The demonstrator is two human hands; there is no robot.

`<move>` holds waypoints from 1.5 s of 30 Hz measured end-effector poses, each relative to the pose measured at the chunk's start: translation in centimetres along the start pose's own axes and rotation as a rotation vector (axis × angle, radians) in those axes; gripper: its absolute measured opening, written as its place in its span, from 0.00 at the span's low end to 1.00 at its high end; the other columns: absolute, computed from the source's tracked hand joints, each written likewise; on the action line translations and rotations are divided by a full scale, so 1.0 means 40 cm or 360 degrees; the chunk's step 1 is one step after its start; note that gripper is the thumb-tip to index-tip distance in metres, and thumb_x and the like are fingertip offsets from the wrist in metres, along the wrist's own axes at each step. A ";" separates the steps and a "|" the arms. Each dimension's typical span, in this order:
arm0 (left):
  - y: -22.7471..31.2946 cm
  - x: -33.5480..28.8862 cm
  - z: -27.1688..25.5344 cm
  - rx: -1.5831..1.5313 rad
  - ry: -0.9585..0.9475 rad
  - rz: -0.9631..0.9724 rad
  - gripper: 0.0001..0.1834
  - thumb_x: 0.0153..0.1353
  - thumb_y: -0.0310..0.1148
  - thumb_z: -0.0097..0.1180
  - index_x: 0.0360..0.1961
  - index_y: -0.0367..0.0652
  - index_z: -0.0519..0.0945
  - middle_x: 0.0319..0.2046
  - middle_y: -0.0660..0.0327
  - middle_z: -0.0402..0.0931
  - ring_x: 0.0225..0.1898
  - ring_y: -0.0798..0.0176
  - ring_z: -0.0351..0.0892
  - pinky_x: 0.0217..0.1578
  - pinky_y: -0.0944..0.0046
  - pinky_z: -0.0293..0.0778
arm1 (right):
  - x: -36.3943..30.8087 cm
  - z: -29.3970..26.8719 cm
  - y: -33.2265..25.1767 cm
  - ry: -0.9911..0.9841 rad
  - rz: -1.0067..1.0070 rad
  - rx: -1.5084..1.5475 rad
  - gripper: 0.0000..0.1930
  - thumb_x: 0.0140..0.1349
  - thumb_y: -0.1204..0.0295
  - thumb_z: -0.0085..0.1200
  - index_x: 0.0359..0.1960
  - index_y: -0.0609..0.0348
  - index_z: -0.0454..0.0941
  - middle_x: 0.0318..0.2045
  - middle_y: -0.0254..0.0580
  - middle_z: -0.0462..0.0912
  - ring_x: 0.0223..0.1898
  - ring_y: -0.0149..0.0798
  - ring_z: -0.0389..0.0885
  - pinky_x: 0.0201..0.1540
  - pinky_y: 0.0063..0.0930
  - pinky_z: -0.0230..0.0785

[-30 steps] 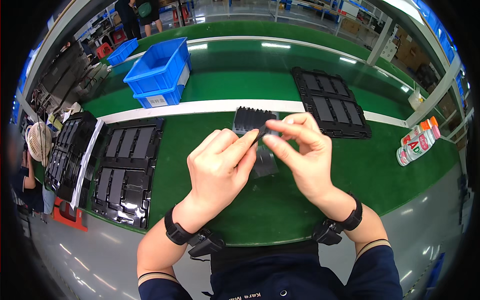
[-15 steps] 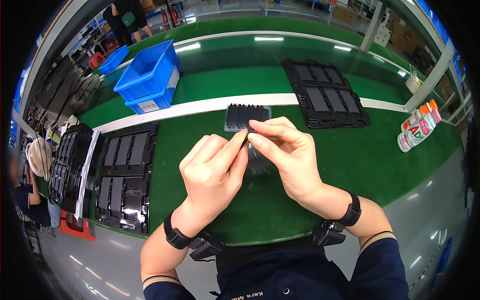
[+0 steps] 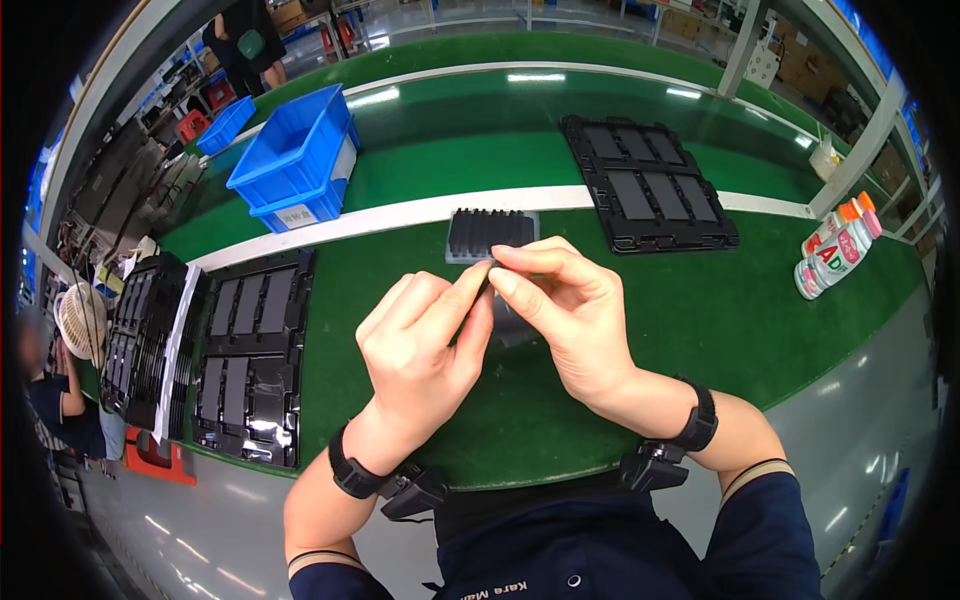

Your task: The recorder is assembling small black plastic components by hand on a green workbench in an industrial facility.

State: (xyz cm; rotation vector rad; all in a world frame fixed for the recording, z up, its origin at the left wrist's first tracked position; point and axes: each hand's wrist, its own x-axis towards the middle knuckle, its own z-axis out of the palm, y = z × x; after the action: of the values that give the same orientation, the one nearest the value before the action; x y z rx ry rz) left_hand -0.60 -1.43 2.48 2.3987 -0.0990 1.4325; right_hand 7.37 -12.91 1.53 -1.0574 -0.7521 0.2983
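My left hand (image 3: 425, 345) and my right hand (image 3: 580, 320) meet over the green table, thumbs and index fingers pinched together. Between the fingertips shows a small dark strip (image 3: 486, 284), mostly covered, so its kind is unclear. Just below the fingertips, a dark, glossy flat piece (image 3: 516, 328) lies partly hidden behind my hands. Beyond them, a row of black strips (image 3: 488, 230) rests on a clear sheet. To the left lies a black plastic tray (image 3: 272, 385) with dark grey rectangular pieces in most of its slots; one slot at the lower right holds none.
Another black tray (image 3: 675, 240) with grey rectangles sits back right, across the white rail (image 3: 420, 212). Stacked blue bins (image 3: 290, 165) stand back left. Several nested trays (image 3: 140, 340) and a fan (image 3: 80, 318) are far left, near another person. Bottles (image 3: 838, 255) stand at the right.
My hands stay pinched together at nearly the same spot, with the fingertips shifted very slightly left. The view has moved a little; nothing else on the table has visibly changed.
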 end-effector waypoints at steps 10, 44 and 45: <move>-0.004 0.010 -0.011 -0.0364 -0.0117 -0.0361 0.11 0.45 0.20 0.61 0.33 0.37 0.81 0.17 0.61 0.71 0.18 0.66 0.71 0.18 0.70 0.65 | 0.036 -0.028 -0.009 -0.0036 -0.0290 -0.0654 0.16 0.56 0.70 0.56 0.47 0.57 0.76 0.45 0.37 0.71 0.46 0.31 0.70 0.44 0.23 0.64; -0.021 -0.001 -0.005 -0.1400 -0.0518 -0.1146 0.09 0.52 0.22 0.60 0.36 0.34 0.81 0.27 0.65 0.74 0.28 0.75 0.74 0.31 0.76 0.71 | 0.060 -0.068 -0.011 -0.0383 0.0315 -0.0167 0.08 0.58 0.71 0.54 0.36 0.61 0.81 0.32 0.33 0.76 0.38 0.28 0.74 0.46 0.23 0.65; -0.023 -0.004 -0.003 -0.1413 -0.0512 -0.1148 0.09 0.52 0.22 0.61 0.36 0.34 0.81 0.27 0.65 0.74 0.28 0.76 0.74 0.31 0.76 0.71 | 0.060 -0.068 -0.011 -0.0373 0.0299 -0.0226 0.08 0.58 0.72 0.54 0.36 0.62 0.81 0.31 0.32 0.75 0.37 0.27 0.73 0.44 0.22 0.65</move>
State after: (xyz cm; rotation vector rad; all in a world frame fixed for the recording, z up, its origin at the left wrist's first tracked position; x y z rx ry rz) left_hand -0.57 -0.56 2.14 1.6201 0.0478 0.4904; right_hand 10.88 -13.61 2.16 -1.2444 -0.8947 0.5427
